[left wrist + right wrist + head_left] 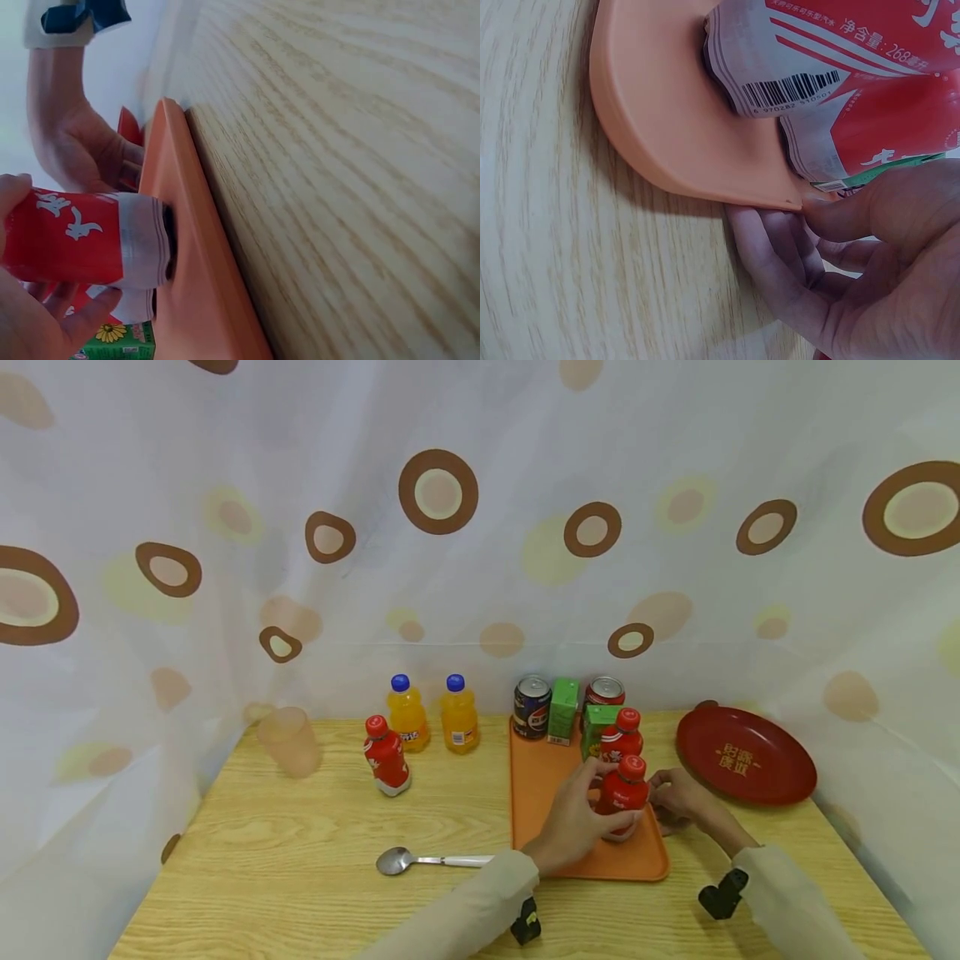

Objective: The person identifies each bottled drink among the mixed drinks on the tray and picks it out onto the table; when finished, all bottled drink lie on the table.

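Observation:
In the head view my left hand (573,820) grips a red soda bottle (626,792) with a red cap and a white base band. The bottle stands upright at the near right of an orange tray (534,793). My right hand (681,795) pinches the tray's right rim; the right wrist view shows the thumb (836,217) on top and fingers underneath. Just behind the gripped bottle is a second red bottle (621,743). Two green drink cartons (563,710), a dark blue can (532,708) and a red can (604,691) stand toward the tray's back.
A dark red oval plate (742,756) lies to the right of the tray. On the left stand another red bottle (387,758), two orange drink bottles (459,718) and a translucent cup (291,741). A spoon (427,860) lies near the tray's front left, its handle end behind my left sleeve.

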The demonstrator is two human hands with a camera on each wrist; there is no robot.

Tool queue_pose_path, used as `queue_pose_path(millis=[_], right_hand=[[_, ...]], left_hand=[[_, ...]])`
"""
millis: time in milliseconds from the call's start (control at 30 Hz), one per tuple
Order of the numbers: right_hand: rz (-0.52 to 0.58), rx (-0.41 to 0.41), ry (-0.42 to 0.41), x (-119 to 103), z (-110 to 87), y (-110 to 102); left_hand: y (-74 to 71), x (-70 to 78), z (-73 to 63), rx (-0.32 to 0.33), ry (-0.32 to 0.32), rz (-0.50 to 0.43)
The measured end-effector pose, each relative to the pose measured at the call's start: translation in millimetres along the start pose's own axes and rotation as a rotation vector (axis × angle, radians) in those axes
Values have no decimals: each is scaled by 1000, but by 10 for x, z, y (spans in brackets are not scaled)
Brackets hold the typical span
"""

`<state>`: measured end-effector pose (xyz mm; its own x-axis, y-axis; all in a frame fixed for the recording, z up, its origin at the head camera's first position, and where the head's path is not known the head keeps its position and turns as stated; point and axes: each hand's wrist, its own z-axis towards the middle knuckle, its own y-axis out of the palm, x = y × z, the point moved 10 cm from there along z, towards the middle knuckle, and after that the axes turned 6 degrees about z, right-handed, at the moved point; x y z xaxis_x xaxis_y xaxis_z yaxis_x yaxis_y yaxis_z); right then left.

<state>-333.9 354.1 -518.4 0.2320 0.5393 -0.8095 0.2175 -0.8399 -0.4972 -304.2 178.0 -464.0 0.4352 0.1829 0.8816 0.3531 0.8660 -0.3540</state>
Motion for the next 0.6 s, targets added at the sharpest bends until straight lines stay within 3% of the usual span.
queue_pose_path(millis=[400,600], right_hand=[[38,5,39,-13,-1,5],[34,5,32,0,-4,21]], left_hand=[[-70,44,-48,6,-12,31],[-128,7,-40,0,-49,11]])
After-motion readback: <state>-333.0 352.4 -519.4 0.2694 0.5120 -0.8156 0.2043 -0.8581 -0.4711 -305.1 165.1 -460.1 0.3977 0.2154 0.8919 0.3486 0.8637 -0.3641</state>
